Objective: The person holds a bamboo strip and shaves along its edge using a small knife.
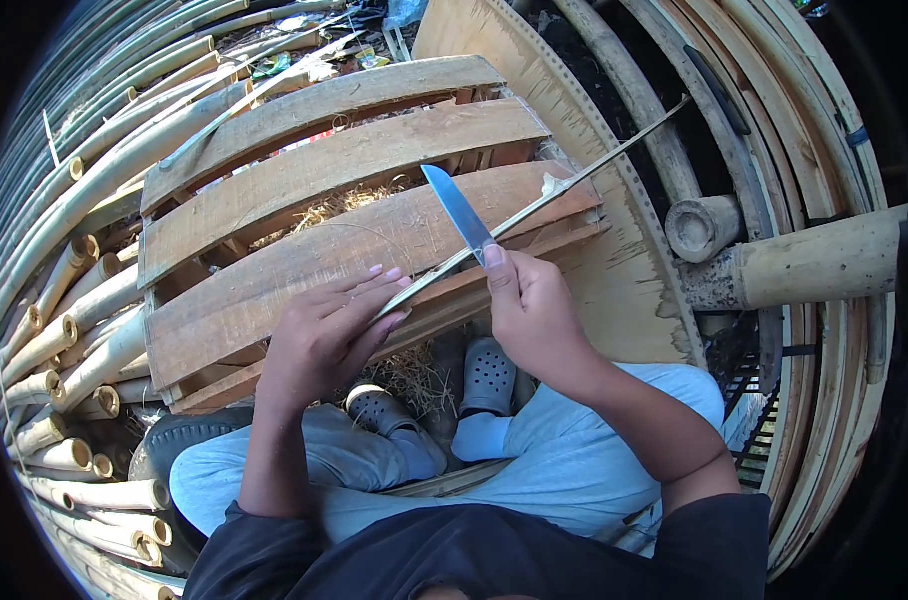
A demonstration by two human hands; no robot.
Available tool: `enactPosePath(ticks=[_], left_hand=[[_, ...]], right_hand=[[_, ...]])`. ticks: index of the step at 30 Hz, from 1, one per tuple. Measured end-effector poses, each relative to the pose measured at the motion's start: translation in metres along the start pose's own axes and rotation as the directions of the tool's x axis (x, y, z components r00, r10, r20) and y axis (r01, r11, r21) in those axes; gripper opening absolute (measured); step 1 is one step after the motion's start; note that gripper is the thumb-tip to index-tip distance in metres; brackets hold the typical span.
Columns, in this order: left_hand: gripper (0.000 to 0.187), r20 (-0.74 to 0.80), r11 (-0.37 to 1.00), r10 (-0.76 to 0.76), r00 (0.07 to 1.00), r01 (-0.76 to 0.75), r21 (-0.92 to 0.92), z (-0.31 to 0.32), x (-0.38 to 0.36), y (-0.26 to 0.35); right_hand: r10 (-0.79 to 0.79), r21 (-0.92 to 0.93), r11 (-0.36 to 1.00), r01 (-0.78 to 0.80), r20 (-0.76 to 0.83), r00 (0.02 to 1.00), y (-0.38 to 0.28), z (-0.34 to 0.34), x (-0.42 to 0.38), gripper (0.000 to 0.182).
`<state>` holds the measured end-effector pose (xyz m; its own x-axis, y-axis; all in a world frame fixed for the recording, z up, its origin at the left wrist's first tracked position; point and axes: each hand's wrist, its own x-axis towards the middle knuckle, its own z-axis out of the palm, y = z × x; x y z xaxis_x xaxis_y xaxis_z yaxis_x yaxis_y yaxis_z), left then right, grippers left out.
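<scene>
In the head view my right hand [534, 310] is closed round the handle of a knife [456, 208], its bluish blade pointing up and left. A thin bamboo strip [594, 165] runs diagonally from my left hand to the upper right, and the blade's lower end crosses it. My left hand [329, 335] has the strip's lower end between its fingers and thumb. Both hands are above the near edge of a slatted wooden crate [334, 280]. A pale tuft [552, 185] clings to the strip near the crate's right corner.
Bamboo poles [64, 330] are piled on the left. A plywood sheet [614, 290] lies right of the crate, beside a thick bamboo pole [824, 262] and long curved-looking slats [834, 400]. Straw [349, 203] shows between the crate's boards. Grey clogs [489, 375] are below.
</scene>
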<state>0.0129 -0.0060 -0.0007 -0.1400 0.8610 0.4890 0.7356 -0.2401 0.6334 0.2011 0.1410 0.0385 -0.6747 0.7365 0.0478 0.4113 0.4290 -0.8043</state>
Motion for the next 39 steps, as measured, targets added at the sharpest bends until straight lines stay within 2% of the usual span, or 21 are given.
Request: enactPosePath(ticks=[1, 4, 6, 7, 8, 11, 12, 14, 15, 16, 18, 20, 22, 23, 24, 26, 30, 31, 34, 38, 39], left_hand=[[0.031, 0.004, 1.000, 0.002, 1.000, -0.002, -0.001, 0.000, 0.001, 0.000], [0.031, 0.003, 1.000, -0.024, 1.000, 0.024, -0.010, -0.001, -0.001, 0.001], [0.031, 0.016, 0.999, -0.037, 0.999, 0.037, 0.001, -0.001, 0.000, 0.001], [0.031, 0.015, 0.999, -0.037, 0.999, 0.037, 0.003, -0.001, 0.000, 0.001], [0.034, 0.010, 0.999, -0.039, 0.999, 0.039, 0.002, -0.001, 0.001, 0.000], [0.038, 0.005, 0.999, -0.037, 0.999, 0.037, -0.004, 0.000, -0.001, -0.001], [0.038, -0.002, 1.000, -0.030, 1.000, 0.030, -0.005, 0.000, -0.001, -0.001], [0.038, -0.003, 0.999, -0.034, 0.999, 0.034, 0.000, 0.000, -0.001, -0.001], [0.038, 0.003, 0.999, -0.038, 0.999, 0.038, 0.002, 0.000, -0.001, -0.001], [0.038, 0.004, 0.999, -0.036, 0.999, 0.036, 0.004, -0.001, 0.000, -0.001], [0.031, 0.011, 0.999, -0.034, 0.999, 0.034, 0.003, -0.002, 0.000, 0.000], [0.034, 0.009, 0.999, -0.041, 0.999, 0.041, -0.004, -0.001, -0.002, -0.001], [0.038, 0.009, 0.999, -0.040, 0.999, 0.040, -0.006, -0.001, -0.001, -0.001], [0.035, 0.004, 0.999, -0.036, 0.999, 0.036, -0.004, -0.001, 0.000, -0.002], [0.033, 0.000, 0.999, -0.036, 0.999, 0.036, -0.003, -0.001, -0.001, -0.002], [0.033, 0.003, 0.999, -0.042, 0.999, 0.042, -0.006, -0.002, -0.002, -0.001], [0.037, -0.002, 0.999, -0.032, 0.999, 0.032, -0.020, -0.001, -0.003, -0.003], [0.037, 0.001, 0.999, -0.034, 0.999, 0.034, -0.021, -0.001, -0.003, -0.003], [0.037, -0.009, 0.999, -0.040, 0.999, 0.040, -0.005, 0.000, -0.003, -0.003], [0.036, 0.007, 0.999, -0.046, 0.999, 0.046, -0.019, -0.001, -0.002, -0.003], [0.036, 0.005, 0.998, -0.056, 0.998, 0.056, -0.021, -0.001, -0.003, -0.003]], right_hand=[[0.021, -0.020, 1.000, -0.019, 0.073, 0.997, -0.003, -0.011, 0.007, 0.050], [0.203, 0.004, 0.979, -0.203, -0.041, 0.978, 0.003, -0.028, 0.029, 0.050], [0.121, -0.024, 0.992, -0.121, -0.003, 0.993, -0.006, -0.008, 0.011, 0.050], [0.036, 0.064, 0.997, -0.042, 0.092, 0.995, -0.006, 0.004, -0.002, 0.050], [0.010, 0.095, 0.995, -0.018, 0.085, 0.996, -0.004, 0.008, -0.006, 0.050], [0.203, 0.044, 0.978, -0.204, 0.038, 0.979, -0.005, -0.018, 0.022, 0.051], [0.205, 0.043, 0.977, -0.207, 0.041, 0.978, -0.006, -0.013, 0.017, 0.051], [0.065, 0.067, 0.995, -0.067, 0.027, 0.997, -0.011, 0.003, 0.003, 0.051], [0.062, 0.082, 0.994, -0.072, 0.117, 0.991, -0.011, 0.008, -0.004, 0.051], [0.060, 0.085, 0.994, -0.070, 0.116, 0.991, -0.011, 0.005, 0.001, 0.051], [0.182, 0.101, 0.977, -0.186, 0.048, 0.982, -0.010, -0.004, 0.012, 0.050], [0.180, 0.081, 0.980, -0.182, 0.036, 0.983, -0.009, 0.005, 0.004, 0.051], [0.063, 0.138, 0.987, -0.078, 0.115, 0.991, -0.011, 0.021, -0.013, 0.051], [0.044, 0.079, 0.995, -0.056, 0.143, 0.989, -0.011, 0.012, -0.007, 0.051], [0.045, 0.081, 0.995, -0.057, 0.144, 0.989, -0.012, 0.010, -0.002, 0.051], [0.237, 0.168, 0.956, -0.242, 0.047, 0.970, -0.014, 0.008, 0.003, 0.051], [0.050, 0.133, 0.988, -0.078, 0.203, 0.978, -0.013, 0.022, -0.016, 0.049], [0.130, 0.140, 0.979, -0.150, 0.144, 0.981, -0.017, 0.017, -0.009, 0.048], [0.172, 0.143, 0.973, -0.183, 0.082, 0.982, -0.014, 0.020, -0.005, 0.047], [0.045, 0.147, 0.986, -0.072, 0.177, 0.983, -0.020, 0.023, -0.012, 0.048], [0.193, 0.188, 0.958, -0.216, 0.131, 0.972, -0.017, 0.019, -0.005, 0.047]])
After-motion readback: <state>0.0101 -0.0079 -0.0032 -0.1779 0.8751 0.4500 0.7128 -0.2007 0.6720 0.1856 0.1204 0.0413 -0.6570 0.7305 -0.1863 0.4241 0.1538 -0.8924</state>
